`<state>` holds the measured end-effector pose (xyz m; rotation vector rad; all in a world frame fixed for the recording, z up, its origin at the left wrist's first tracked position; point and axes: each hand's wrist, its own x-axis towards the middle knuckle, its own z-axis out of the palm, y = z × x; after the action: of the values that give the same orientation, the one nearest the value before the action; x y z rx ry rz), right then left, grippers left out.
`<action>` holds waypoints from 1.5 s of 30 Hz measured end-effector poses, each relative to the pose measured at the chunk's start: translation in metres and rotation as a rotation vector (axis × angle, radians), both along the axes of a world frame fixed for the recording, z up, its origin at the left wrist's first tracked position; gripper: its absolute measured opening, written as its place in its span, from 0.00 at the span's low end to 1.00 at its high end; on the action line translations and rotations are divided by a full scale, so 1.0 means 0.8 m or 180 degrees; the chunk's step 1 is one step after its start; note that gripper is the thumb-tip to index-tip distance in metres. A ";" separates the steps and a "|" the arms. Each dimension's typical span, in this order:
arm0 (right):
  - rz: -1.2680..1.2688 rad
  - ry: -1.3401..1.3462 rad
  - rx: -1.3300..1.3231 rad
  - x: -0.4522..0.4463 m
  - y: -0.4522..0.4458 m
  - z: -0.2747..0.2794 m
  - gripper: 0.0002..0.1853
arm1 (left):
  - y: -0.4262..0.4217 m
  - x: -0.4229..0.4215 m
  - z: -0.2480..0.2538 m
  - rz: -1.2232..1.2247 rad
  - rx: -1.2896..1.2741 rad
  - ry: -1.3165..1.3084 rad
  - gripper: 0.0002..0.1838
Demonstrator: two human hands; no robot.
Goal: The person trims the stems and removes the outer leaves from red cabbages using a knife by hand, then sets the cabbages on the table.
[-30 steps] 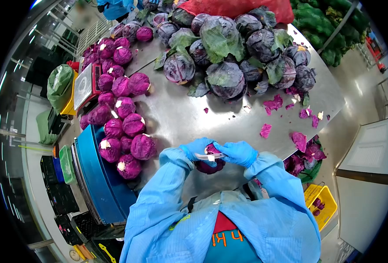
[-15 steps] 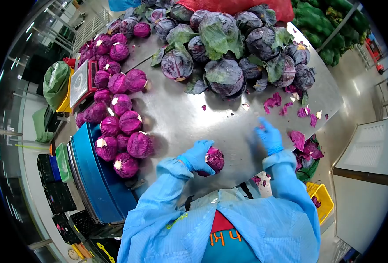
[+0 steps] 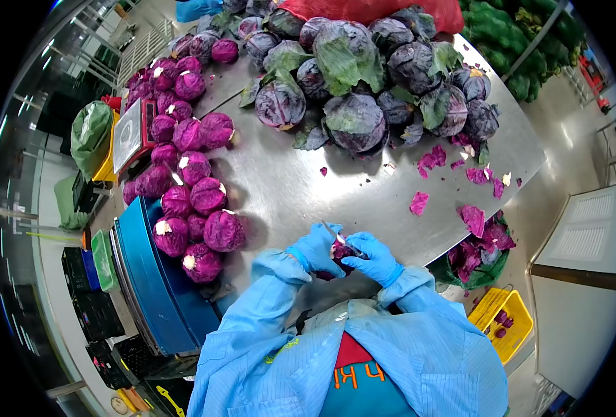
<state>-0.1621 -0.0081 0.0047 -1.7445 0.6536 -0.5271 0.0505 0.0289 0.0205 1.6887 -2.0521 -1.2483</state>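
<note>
At the near edge of the steel table (image 3: 287,187), my blue-gloved left hand (image 3: 313,250) is closed around a small purple cabbage (image 3: 337,266). My right hand (image 3: 375,260), also gloved, is closed at the cabbage's right side and grips a knife (image 3: 329,229). The knife's narrow blade points up and left across the top of the cabbage; its handle is mostly hidden by my fingers. Bright, peeled purple cabbages (image 3: 208,195) are gathered on the left. Darker cabbages with outer leaves (image 3: 354,123) are heaped at the back.
Leaf scraps (image 3: 431,160) lie along the right side. Below that edge are a green bag of leaves (image 3: 492,274) and a yellow crate (image 3: 523,320). A scale (image 3: 131,135) and a blue bin (image 3: 148,264) stand left; a red mesh sack (image 3: 384,8) lies behind.
My right hand has swung left from over the table to the cabbage, where the knife now shows. A purple leaf piece now lies on the table at right. My left hand keeps hold of the cabbage.
</note>
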 end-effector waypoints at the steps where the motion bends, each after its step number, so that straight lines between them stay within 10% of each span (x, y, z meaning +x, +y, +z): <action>1: 0.0086 -0.0004 0.0221 -0.001 -0.004 -0.008 0.24 | 0.000 -0.002 0.002 -0.0118 0.0039 -0.0178 0.51; 10: 0.1176 0.0576 0.0486 -0.007 -0.063 -0.006 0.14 | -0.016 -0.021 0.051 -0.0521 0.0221 -0.0520 0.50; 25: -0.0099 0.0383 -0.0081 0.000 0.008 0.024 0.30 | -0.021 -0.021 0.009 -0.0254 0.0500 -0.0173 0.44; 35: 0.0174 -0.0026 0.1357 -0.025 -0.024 -0.030 0.08 | -0.019 -0.052 0.031 -0.0182 0.0281 -0.0861 0.44; 45: -0.2295 -0.0397 0.2496 -0.051 -0.038 -0.049 0.10 | -0.014 -0.017 0.019 -0.0276 -0.0006 -0.0356 0.56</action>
<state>-0.2033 -0.0388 -0.0349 -0.7059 1.2100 -0.7288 0.0372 0.0180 0.0353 1.7222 -2.2120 -1.2020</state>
